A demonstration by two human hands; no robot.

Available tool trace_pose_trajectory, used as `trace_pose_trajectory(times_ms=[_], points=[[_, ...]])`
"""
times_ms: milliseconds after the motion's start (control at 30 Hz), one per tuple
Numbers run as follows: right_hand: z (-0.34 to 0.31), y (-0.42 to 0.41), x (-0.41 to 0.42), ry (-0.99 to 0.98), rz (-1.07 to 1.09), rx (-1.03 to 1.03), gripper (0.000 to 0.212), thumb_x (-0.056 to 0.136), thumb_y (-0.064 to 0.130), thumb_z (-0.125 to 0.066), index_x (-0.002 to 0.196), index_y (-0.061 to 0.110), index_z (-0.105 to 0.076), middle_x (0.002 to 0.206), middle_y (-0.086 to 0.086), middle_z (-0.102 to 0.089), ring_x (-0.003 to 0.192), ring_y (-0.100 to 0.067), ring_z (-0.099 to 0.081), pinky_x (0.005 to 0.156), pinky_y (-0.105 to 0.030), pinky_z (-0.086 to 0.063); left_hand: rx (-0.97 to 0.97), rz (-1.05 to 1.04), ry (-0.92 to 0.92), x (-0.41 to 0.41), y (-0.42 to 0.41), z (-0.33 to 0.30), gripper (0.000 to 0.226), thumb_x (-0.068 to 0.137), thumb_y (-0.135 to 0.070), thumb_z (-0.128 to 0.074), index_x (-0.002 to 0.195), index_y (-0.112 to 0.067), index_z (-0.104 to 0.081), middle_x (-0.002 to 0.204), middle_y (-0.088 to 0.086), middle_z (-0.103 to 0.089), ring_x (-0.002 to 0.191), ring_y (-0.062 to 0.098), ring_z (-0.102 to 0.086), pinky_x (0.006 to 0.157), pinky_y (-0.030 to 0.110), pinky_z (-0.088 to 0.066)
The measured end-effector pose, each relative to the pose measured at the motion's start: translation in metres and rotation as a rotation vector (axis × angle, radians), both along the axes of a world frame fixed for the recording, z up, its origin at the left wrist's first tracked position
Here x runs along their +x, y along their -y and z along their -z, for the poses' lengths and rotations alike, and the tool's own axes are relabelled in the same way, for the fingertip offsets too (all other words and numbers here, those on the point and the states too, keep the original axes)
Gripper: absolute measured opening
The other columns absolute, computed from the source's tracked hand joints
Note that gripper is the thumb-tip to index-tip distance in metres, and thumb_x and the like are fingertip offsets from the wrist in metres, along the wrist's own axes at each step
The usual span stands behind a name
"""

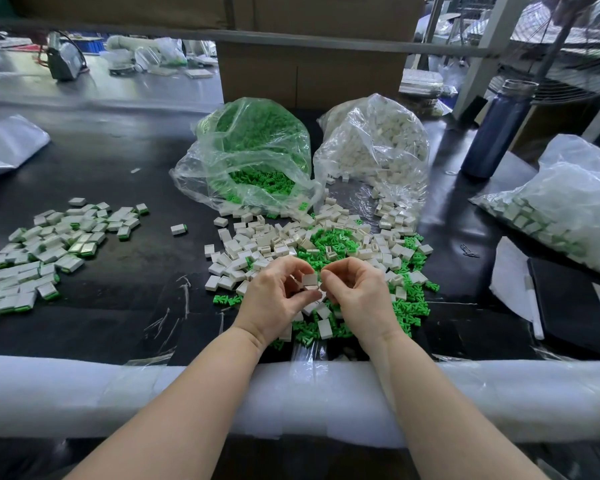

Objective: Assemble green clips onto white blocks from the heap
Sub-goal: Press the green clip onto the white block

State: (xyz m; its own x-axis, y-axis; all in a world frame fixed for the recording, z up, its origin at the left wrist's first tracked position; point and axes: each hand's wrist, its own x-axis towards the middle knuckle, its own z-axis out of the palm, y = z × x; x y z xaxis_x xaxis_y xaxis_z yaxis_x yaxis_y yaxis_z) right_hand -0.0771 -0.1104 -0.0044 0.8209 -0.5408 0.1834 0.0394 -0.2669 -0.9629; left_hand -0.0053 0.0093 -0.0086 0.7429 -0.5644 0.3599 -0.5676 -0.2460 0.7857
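My left hand [274, 296] pinches a white block [309, 280] between thumb and fingers, just above the mixed heap [329, 251] of white blocks and green clips. My right hand [357, 292] is curled close against that block from the right, its fingertips touching it; whether a green clip is between them is hidden. A spread of finished blocks with green clips [45, 247] lies on the dark table at the left. One finished block [179, 229] sits alone between that spread and the heap.
An open clear bag of green clips [253, 150] and an open bag of white blocks [378, 147] stand behind the heap. A filled bag [561, 202] lies at right, near a dark bottle [496, 129]. A cardboard box [312, 74] is behind. White foam padding [118, 393] lines the near edge.
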Motion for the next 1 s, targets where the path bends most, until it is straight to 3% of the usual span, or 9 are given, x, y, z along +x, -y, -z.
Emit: trace_pose_trajectory(times_ms=[200, 333, 533, 600, 800, 900, 1000], points=[[-0.0014, -0.0002, -0.0027, 0.018, -0.049, 0.045, 0.014, 0.086, 0.009, -0.065, 0.076, 0.019, -0.065, 0.066, -0.001, -0.064, 0.057, -0.006, -0.055, 0.055, -0.02, -0.048, 0.016, -0.024, 0.027, 0.0031, 0.0001, 0.0003, 0.017, 0.086, -0.02, -0.063, 0.098, -0.01, -0.069, 0.088, -0.006, -0.061, 0.081, 0.01, -0.058, 0.075, 0.011, -0.045], [-0.0007, -0.0008, -0.0018, -0.004, -0.054, 0.001, 0.015, 0.086, 0.01, -0.065, 0.076, 0.021, -0.063, 0.07, -0.001, -0.064, 0.062, -0.008, -0.055, 0.059, -0.023, -0.049, 0.017, -0.011, -0.05, 0.004, -0.0004, 0.0015, 0.017, 0.089, -0.018, -0.058, 0.1, -0.009, -0.068, 0.083, -0.007, -0.062, 0.076, 0.001, -0.057, 0.069, 0.001, -0.04], [0.0019, -0.0015, 0.0017, -0.094, -0.043, -0.101, 0.014, 0.089, 0.014, -0.061, 0.076, 0.02, -0.061, 0.068, 0.007, -0.059, 0.062, -0.005, -0.052, 0.06, -0.018, -0.045, 0.068, -0.013, -0.096, 0.0044, -0.0001, 0.0028, 0.015, 0.09, -0.018, -0.058, 0.097, -0.01, -0.068, 0.081, -0.009, -0.06, 0.076, 0.0, -0.056, 0.067, 0.0, -0.039], [0.0023, -0.0017, 0.002, -0.111, -0.043, -0.112, 0.016, 0.089, 0.014, -0.061, 0.075, 0.021, -0.061, 0.068, 0.006, -0.06, 0.063, -0.006, -0.052, 0.06, -0.019, -0.047, 0.094, -0.03, -0.079, 0.0038, -0.0006, 0.0028, 0.015, 0.089, -0.019, -0.058, 0.097, -0.01, -0.069, 0.082, -0.006, -0.061, 0.078, 0.006, -0.058, 0.067, 0.003, -0.041], [0.0028, -0.0002, 0.0022, -0.153, -0.064, -0.132, 0.014, 0.089, 0.014, -0.061, 0.075, 0.018, -0.061, 0.065, 0.007, -0.057, 0.062, -0.006, -0.05, 0.06, -0.02, -0.043, 0.158, -0.009, 0.016, 0.0014, -0.0007, 0.0009, 0.018, 0.09, -0.017, -0.057, 0.095, -0.005, -0.07, 0.088, 0.008, -0.064, 0.083, 0.02, -0.057, 0.078, 0.029, -0.044], [0.003, 0.0006, 0.0016, -0.181, -0.071, -0.188, 0.015, 0.088, 0.016, -0.063, 0.073, 0.02, -0.06, 0.062, 0.011, -0.053, 0.057, -0.003, -0.045, 0.055, -0.014, -0.036, 0.185, 0.011, 0.051, 0.0006, -0.0005, 0.0007, 0.02, 0.091, -0.018, -0.056, 0.096, -0.005, -0.07, 0.088, 0.008, -0.063, 0.083, 0.022, -0.057, 0.077, 0.033, -0.045], [0.0033, -0.0006, 0.0012, -0.141, -0.052, -0.133, 0.015, 0.087, 0.015, -0.064, 0.073, 0.021, -0.061, 0.065, 0.007, -0.057, 0.058, -0.004, -0.048, 0.054, -0.013, -0.04, 0.157, 0.018, 0.013, 0.0007, -0.0005, -0.0001, 0.019, 0.091, -0.017, -0.056, 0.098, -0.005, -0.069, 0.091, 0.009, -0.065, 0.085, 0.022, -0.059, 0.08, 0.034, -0.047]])
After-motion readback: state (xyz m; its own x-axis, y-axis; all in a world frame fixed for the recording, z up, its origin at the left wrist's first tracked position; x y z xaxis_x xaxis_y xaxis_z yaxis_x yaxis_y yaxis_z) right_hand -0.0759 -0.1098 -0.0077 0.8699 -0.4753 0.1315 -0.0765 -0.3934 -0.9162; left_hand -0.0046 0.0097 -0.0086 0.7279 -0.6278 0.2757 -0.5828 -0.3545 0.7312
